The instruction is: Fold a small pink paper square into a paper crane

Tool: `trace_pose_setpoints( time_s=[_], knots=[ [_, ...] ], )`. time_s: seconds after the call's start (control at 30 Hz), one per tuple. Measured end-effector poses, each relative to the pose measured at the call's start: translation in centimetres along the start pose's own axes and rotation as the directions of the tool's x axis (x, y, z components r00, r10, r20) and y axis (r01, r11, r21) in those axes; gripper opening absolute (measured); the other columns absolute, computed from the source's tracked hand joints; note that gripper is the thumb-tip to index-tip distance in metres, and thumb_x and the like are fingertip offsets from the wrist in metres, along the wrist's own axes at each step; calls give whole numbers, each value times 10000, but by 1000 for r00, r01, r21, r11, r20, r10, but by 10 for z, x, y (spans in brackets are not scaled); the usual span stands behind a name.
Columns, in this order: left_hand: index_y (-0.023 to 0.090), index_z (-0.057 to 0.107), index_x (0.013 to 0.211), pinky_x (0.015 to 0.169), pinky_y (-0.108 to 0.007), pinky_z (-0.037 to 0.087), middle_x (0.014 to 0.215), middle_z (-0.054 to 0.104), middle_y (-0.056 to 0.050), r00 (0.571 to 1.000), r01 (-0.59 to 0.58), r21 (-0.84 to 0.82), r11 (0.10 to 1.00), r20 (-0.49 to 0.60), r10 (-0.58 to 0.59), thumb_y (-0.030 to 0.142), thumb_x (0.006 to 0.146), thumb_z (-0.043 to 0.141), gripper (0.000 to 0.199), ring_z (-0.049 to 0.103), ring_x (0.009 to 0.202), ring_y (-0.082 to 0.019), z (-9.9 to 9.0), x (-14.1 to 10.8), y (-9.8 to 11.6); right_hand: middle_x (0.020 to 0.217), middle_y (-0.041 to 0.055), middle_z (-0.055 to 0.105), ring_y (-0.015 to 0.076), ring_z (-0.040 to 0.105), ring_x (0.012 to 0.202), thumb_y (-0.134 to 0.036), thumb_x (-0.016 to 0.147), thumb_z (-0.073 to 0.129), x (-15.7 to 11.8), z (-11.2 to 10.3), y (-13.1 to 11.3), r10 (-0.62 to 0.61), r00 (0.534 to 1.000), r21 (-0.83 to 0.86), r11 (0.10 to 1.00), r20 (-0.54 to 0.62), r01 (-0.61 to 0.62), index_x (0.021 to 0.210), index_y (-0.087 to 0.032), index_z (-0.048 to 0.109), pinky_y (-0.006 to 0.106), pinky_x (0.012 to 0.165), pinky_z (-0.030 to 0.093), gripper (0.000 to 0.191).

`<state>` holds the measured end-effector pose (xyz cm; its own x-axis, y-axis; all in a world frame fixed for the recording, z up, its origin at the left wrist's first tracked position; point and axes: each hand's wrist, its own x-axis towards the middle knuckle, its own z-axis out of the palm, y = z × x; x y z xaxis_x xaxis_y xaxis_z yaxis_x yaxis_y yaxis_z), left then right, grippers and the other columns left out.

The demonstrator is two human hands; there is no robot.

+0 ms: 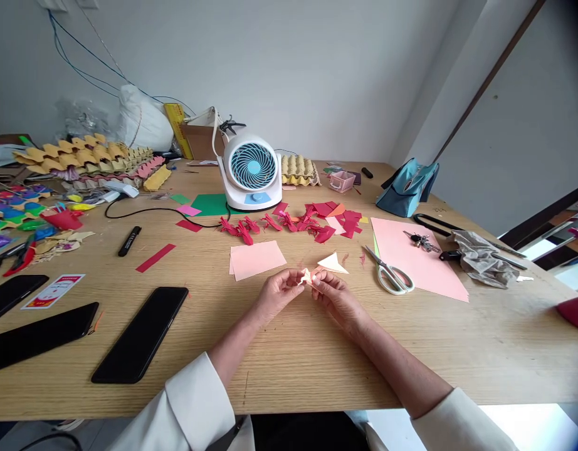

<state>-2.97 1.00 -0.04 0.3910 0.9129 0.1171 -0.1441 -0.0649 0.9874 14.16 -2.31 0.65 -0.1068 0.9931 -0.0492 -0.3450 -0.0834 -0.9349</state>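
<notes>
Between both hands is a small folded piece of pale peach paper [306, 276], held just above the table. My left hand [280, 291] pinches its left side with thumb and forefinger. On the other side, my right hand [337, 299] grips it between thumb and fingers. Right behind the hands lies a cream paper scrap [334, 262] with pointed corners. Light pink paper rectangles [258, 259] rest a little farther left. White-handled scissors [393, 277] lie to the right, partly over a large pink sheet [427, 266].
A white fan [252, 172] stands at the back, with red folded paper pieces [271, 221] and scraps before it. Several black phones [141, 334] lie at the left, near a black marker [130, 241]. Egg cartons [77, 160], keys [421, 241] and a blue bag [404, 188] are farther out.
</notes>
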Motion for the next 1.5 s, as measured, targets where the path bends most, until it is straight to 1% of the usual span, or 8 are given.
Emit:
trace_pose_setpoints(
  time_s=[0.1, 0.3, 0.5, 0.67, 0.83, 1.13, 1.33, 1.5],
  knots=[
    [161, 692, 988, 875, -321, 493, 1002, 723, -63, 1000, 7, -4, 1000, 3, -7, 375, 722, 800, 358, 655, 945, -198, 6, -3, -2, 712, -11, 531, 121, 444, 633, -531, 614, 851, 1, 0, 2, -10, 999, 16, 1000, -40, 10, 718, -209, 595, 259, 612, 397, 424],
    [156, 693, 799, 839, -307, 484, 844, 708, -30, 991, -22, -10, 1000, -136, 20, 420, 727, 788, 289, 640, 840, -177, 10, -6, 1, 678, -24, 528, 117, 415, 619, -534, 669, 815, -2, 3, 6, -17, 1000, -70, 997, 3, 17, 704, -209, 621, 256, 601, 355, 380],
    [156, 658, 730, 632, -234, 425, 666, 605, 22, 987, -18, 15, 1000, -162, 20, 423, 749, 764, 288, 508, 622, -100, 10, -7, 5, 648, -28, 531, 107, 414, 598, -540, 721, 770, 0, 2, 9, -46, 996, -141, 988, 73, 56, 728, -187, 631, 257, 595, 328, 379],
    [154, 690, 803, 554, -216, 403, 751, 653, -6, 991, 45, -14, 999, -128, -47, 452, 711, 787, 326, 488, 605, -91, 11, -6, 2, 608, -24, 527, 107, 419, 569, -587, 723, 740, 2, 2, 10, -111, 992, -271, 955, 58, 123, 654, -185, 567, 259, 566, 330, 444],
    [153, 679, 759, 523, -213, 401, 823, 699, -33, 990, 57, 37, 998, -129, -52, 482, 685, 795, 356, 531, 622, -103, 10, -5, -4, 605, -15, 533, 113, 422, 570, -637, 717, 715, 2, 1, 13, -137, 989, -331, 932, 49, 145, 655, -189, 555, 252, 533, 323, 480],
    [167, 604, 701, 508, -190, 385, 717, 659, -13, 982, 43, 44, 998, -185, -35, 444, 748, 738, 312, 576, 669, -120, 11, -6, -4, 585, -46, 491, 92, 386, 549, -632, 706, 729, 3, 5, 9, -77, 989, -371, 921, 129, 119, 696, -179, 579, 250, 533, 293, 478],
    [157, 661, 745, 492, -210, 414, 755, 669, -21, 984, 89, -16, 996, -151, -90, 476, 696, 777, 342, 545, 625, -111, 14, -7, -3, 557, -46, 471, 86, 346, 530, -637, 721, 713, 4, 0, 12, -75, 991, -392, 913, 110, 113, 631, -181, 534, 260, 531, 248, 498],
    [148, 684, 729, 475, -185, 394, 725, 627, -12, 989, 84, 5, 996, -126, -83, 444, 730, 761, 306, 511, 631, -99, 12, -7, -3, 559, -48, 465, 88, 340, 529, -644, 711, 711, 5, -1, 15, -71, 995, -397, 913, 69, 93, 658, -179, 538, 257, 527, 240, 499]
  ],
)
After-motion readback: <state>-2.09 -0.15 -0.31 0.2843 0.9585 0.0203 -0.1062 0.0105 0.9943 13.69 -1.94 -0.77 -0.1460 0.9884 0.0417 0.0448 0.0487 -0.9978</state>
